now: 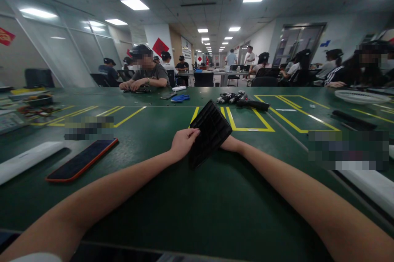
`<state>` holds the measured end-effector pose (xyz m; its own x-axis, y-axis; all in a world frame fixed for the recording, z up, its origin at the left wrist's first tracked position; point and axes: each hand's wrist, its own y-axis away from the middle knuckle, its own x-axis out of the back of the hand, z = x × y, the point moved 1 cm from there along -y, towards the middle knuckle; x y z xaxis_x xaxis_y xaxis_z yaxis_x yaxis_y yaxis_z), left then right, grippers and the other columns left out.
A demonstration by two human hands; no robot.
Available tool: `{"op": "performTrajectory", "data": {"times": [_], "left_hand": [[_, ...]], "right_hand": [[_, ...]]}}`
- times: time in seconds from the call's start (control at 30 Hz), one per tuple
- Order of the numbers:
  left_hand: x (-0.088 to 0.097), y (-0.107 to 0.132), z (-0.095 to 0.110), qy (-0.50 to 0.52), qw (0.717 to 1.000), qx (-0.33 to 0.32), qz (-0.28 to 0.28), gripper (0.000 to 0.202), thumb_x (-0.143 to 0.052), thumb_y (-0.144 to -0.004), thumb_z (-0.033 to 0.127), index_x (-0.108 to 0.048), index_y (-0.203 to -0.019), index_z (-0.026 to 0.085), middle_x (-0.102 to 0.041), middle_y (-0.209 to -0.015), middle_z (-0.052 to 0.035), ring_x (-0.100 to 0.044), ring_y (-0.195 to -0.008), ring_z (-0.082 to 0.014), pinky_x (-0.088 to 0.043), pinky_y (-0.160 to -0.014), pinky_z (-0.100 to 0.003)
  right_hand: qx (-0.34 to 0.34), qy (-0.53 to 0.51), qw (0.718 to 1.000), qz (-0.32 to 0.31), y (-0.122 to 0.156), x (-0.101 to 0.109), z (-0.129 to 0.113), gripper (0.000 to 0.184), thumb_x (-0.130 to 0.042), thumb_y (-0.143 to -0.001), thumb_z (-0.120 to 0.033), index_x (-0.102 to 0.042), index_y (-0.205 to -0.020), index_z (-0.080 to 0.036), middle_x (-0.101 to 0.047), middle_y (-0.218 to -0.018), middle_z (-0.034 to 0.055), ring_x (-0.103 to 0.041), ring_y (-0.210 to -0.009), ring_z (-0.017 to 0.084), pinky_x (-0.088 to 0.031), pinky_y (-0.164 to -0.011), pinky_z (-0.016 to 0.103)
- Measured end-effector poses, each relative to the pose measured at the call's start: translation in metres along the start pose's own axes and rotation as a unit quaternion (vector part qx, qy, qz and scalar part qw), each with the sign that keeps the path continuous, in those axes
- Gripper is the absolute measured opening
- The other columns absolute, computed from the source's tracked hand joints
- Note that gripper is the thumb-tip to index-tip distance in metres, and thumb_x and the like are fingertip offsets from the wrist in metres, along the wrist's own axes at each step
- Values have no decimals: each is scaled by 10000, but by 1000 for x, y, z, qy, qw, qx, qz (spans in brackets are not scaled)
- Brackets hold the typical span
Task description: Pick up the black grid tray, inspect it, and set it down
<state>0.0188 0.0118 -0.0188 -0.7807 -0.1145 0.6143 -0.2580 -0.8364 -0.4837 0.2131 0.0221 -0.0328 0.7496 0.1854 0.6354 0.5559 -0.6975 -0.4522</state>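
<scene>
A black rectangular tray with a grid of small cells (209, 133) is held tilted above the green table (197, 204), a little ahead of me. My left hand (184, 142) grips its left edge with the fingers curled over the rim. My right hand (229, 144) is behind the tray's right side; only the wrist shows and its fingers are hidden.
A phone in a red case (82, 160) lies at the left beside a white bar (27, 158). Black tools and small parts (238, 100) lie beyond yellow floor-tape boxes (249, 119). Blue gloves (180, 98) and a seated person (147, 72) are across the table. Another white bar (369, 184) lies at the right.
</scene>
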Motion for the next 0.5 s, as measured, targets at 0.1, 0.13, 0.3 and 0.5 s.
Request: {"op": "performTrajectory", "data": {"times": [0.1,0.13,0.3,0.5], "left_hand": [[2,0,1,-10,1000,0,0,372,-470,-845,424,-714,-877,145,-573,-564,5,-529,-548,-138,-374,-552,-242],[2,0,1,0,1000,3,-2,372,-471,-843,431,-710,-832,146,-562,-553,9,-523,-541,-135,-371,-548,-240],[1,-3,0,45,999,26,2,423,-455,-841,450,-589,-573,151,-490,-492,23,-471,-506,-118,-356,-536,-234],[1,-1,2,-9,1000,2,4,438,-434,-851,454,-546,-541,165,-501,-501,24,-472,-507,-119,-337,-534,-238]], "right_hand": [[3,-1,1000,5,0,0,1,339,-524,-813,-326,-615,-1107,-182,-620,-1173,94,-459,-1229,271,-341,-1078,473],[3,-3,1000,7,0,0,1,343,-516,-819,-325,-610,-1116,-181,-618,-1175,94,-471,-1215,266,-331,-1084,475],[-4,-13,1000,4,2,0,0,348,-510,-822,-337,-608,-1115,-175,-596,-1206,97,-508,-1167,256,-310,-1094,480],[1,-11,1000,3,0,-2,2,375,-521,-815,-345,-590,-1146,-182,-612,-1181,96,-441,-1250,271,-293,-1105,483]]}}
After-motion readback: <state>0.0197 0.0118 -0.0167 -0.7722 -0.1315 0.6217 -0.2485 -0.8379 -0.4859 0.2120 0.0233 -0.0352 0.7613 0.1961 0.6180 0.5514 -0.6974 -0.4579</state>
